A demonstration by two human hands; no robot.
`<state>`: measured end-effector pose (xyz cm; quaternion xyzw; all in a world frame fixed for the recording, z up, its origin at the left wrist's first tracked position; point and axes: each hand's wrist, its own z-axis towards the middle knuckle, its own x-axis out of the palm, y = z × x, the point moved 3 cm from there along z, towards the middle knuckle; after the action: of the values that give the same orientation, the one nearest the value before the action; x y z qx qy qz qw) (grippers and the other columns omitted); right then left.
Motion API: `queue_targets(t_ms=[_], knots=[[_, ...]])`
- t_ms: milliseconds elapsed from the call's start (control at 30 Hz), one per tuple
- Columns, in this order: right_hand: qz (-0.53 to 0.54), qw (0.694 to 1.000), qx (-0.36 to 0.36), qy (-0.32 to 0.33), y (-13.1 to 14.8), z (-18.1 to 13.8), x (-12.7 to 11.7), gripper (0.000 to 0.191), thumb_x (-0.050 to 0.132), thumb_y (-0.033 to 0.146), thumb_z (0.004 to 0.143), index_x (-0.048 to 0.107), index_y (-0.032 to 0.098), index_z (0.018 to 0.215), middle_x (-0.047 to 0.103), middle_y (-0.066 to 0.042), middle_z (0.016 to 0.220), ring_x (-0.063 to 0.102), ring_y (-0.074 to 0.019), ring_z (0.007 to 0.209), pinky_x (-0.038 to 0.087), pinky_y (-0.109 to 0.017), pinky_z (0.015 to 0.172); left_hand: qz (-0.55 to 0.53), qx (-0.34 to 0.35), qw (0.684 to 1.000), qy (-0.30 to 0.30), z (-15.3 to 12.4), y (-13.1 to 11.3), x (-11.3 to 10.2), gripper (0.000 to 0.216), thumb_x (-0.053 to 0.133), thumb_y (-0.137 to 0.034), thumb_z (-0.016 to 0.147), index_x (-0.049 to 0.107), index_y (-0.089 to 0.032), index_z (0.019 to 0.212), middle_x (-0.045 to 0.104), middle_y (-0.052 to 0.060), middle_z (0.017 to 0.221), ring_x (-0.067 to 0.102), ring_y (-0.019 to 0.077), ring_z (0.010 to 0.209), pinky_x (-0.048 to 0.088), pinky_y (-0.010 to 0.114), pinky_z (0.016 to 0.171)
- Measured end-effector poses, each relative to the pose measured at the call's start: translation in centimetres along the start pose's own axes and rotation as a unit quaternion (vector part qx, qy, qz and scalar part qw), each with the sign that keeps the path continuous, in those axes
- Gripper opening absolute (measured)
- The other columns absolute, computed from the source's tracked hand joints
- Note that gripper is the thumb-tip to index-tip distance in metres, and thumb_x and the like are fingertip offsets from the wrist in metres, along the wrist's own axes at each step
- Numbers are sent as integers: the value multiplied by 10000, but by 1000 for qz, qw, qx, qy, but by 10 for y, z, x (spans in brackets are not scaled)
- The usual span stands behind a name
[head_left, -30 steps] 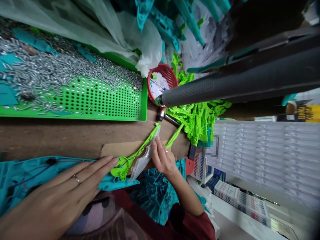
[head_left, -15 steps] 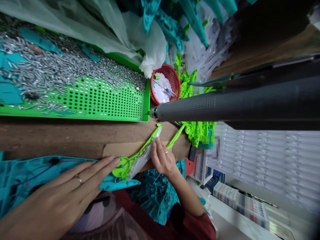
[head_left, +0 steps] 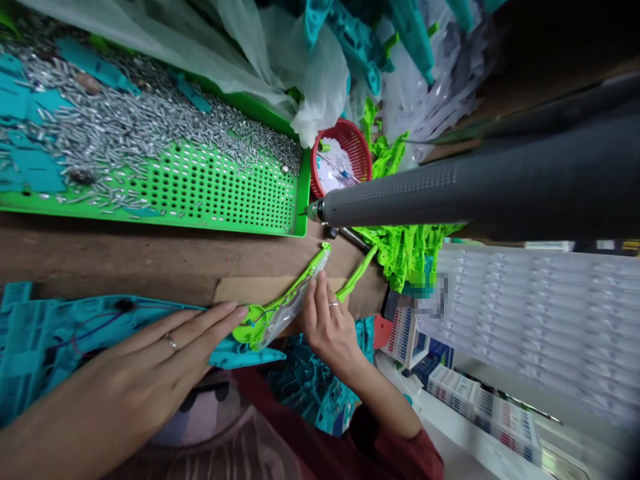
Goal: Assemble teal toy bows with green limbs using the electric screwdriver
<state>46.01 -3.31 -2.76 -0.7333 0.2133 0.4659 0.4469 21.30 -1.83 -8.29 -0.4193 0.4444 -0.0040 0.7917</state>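
Observation:
My left hand (head_left: 150,377), a ring on one finger, lies with its fingers stretched out. Its fingertips touch the round end of a curved lime-green plastic part (head_left: 255,325) with a thin wire along it. Over that part lies a clear, long plastic cover (head_left: 287,310). My right hand (head_left: 330,327) presses its closed fingers on the cover's upper half; the thumb is hidden. Beneath my left hand is a large teal plastic shell (head_left: 65,327) with dark and pink wires. A piece of cardboard (head_left: 240,288) lies under the green part.
A grey electric screwdriver (head_left: 395,200) juts in from the right above the table. A green perforated tray (head_left: 225,223) holds many metal screws or pins and teal pieces. Near it are a red basket (head_left: 357,150), piled lime-green parts (head_left: 415,250) and stacked white trays (head_left: 505,320).
The clear cover has moved in closer over the green part, pushed by my right hand. My left hand stays on the round end. The whole view has shifted slightly.

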Motion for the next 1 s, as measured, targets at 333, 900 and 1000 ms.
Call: queue_targets(t_ms=[333, 900, 1000], knots=[[242, 960, 137, -37, -24, -18, -3, 608, 552, 336, 966, 416, 55, 1487, 570, -276, 1418, 596, -375, 1258, 568, -541, 990, 31, 54, 998, -6, 2, 4, -3, 630, 333, -43, 933, 385, -157, 1551, 457, 68, 1589, 382, 213, 1499, 147, 395, 1307], [448, 878, 164, -27, -36, -71, 32, 587, 697, 397, 906, 498, 178, 1413, 578, -167, 1249, 614, -284, 1194, 582, -482, 1010, 166, 140, 976, -4, 18, 6, -14, 430, 324, -253, 1058, 535, -149, 1418, 608, 93, 1454, 658, 264, 1222, 504, 448, 996], [477, 857, 167, -98, -31, -58, 1, 614, 731, 465, 866, 516, 207, 1380, 603, -133, 1203, 638, -255, 1138, 614, -429, 956, 159, 146, 976, -9, 22, 5, -16, 384, 399, -241, 1043, 593, -159, 1364, 632, 84, 1429, 649, 253, 1231, 497, 421, 1013]])
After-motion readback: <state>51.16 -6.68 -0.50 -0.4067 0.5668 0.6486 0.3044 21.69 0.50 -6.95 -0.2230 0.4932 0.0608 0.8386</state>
